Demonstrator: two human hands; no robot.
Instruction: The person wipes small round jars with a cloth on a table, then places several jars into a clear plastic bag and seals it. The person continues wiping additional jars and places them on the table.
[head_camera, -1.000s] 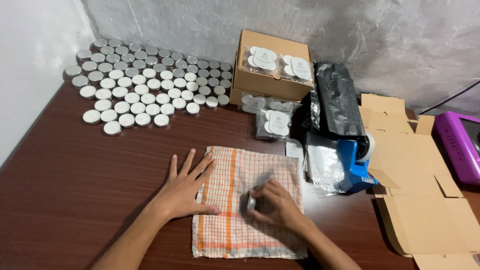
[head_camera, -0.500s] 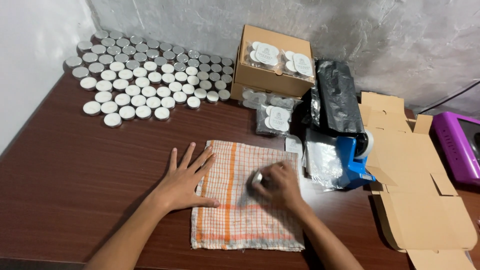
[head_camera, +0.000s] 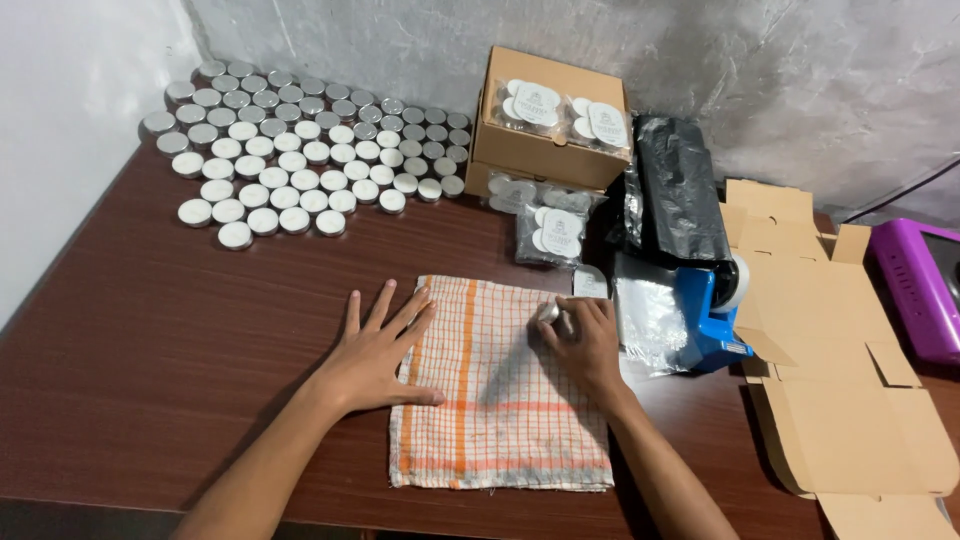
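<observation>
Head view shows me that my right hand (head_camera: 585, 340), closed on a small round tin (head_camera: 548, 312), has slid toward the far edge of the checked cloth (head_camera: 500, 420), while my left hand (head_camera: 375, 350) stays flat, fingers spread, pinning the cloth to the table (head_camera: 150, 380).

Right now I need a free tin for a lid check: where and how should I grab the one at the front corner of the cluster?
Pinch the round tin across its sides from above, approaching from the bare table in front; neighbours crowd its back.
</observation>
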